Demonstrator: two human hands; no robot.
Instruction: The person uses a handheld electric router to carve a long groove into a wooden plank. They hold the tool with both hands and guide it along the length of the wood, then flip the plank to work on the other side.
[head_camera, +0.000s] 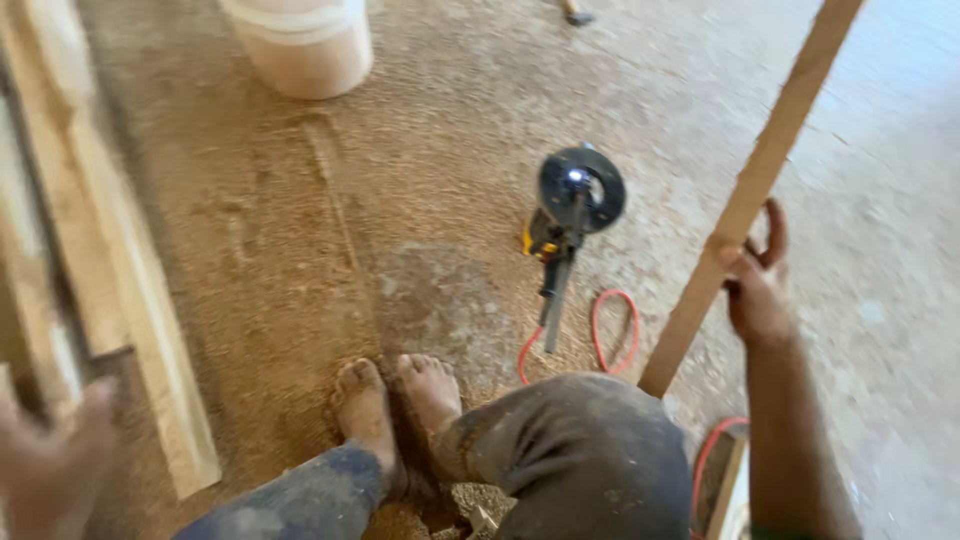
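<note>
Head view: right hand (757, 290) grips wooden strip (750, 190), leaning up-right.

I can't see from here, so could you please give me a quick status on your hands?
Right hand gripping a slanted wooden strip. Left hand blurred, open, by stacked planks. Angle grinder and red cord on the sawdust floor ahead.

The left hand (50, 465) is blurred and cut off at the lower left corner. The wooden strip (745, 195) is cut off by the top edge, as is the pale bucket (300, 45). The planks (110, 280) at the left are smeared by motion blur.
</note>
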